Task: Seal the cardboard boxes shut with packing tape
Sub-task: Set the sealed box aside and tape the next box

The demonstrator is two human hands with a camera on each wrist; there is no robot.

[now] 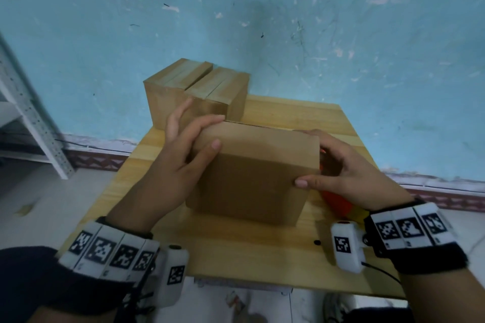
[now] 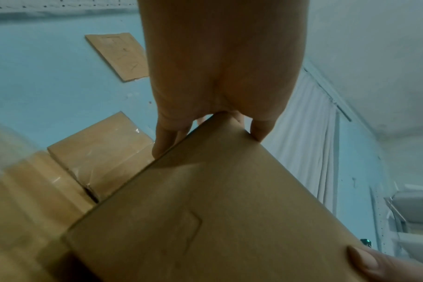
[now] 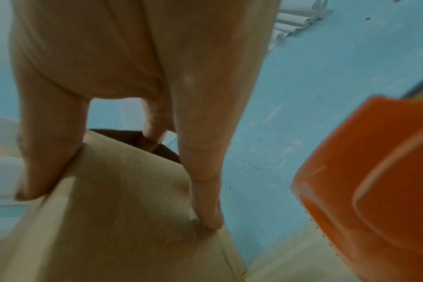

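**Two hands grip a cardboard box on a wooden table**

A plain cardboard box (image 1: 252,173) sits at the middle of a light wooden table (image 1: 262,257), tilted, with its near face turned toward the camera. The person's left hand (image 1: 181,162) clasps the box's left end, thumb laid across the near face and fingers curled over the top far edge. The right hand (image 1: 341,168) holds the box's right end, thumb pressed at the near right corner and fingers wrapped around the side. In the left wrist view the fingers (image 2: 164,137) hook over the box's far edge; in the right wrist view a fingertip (image 3: 213,219) bears on the cardboard.

Behind the box, toward the wall, stand two more cardboard boxes (image 1: 194,92) side by side, touching, with glossy clear tape visible on them in the left wrist view. Just right of the held box, partly hidden under the right hand, lies an orange tape dispenser (image 1: 338,204). Beyond the table rises a scuffed blue wall (image 1: 262,21), and a grey metal shelf (image 1: 31,118) stands far to the box's left.
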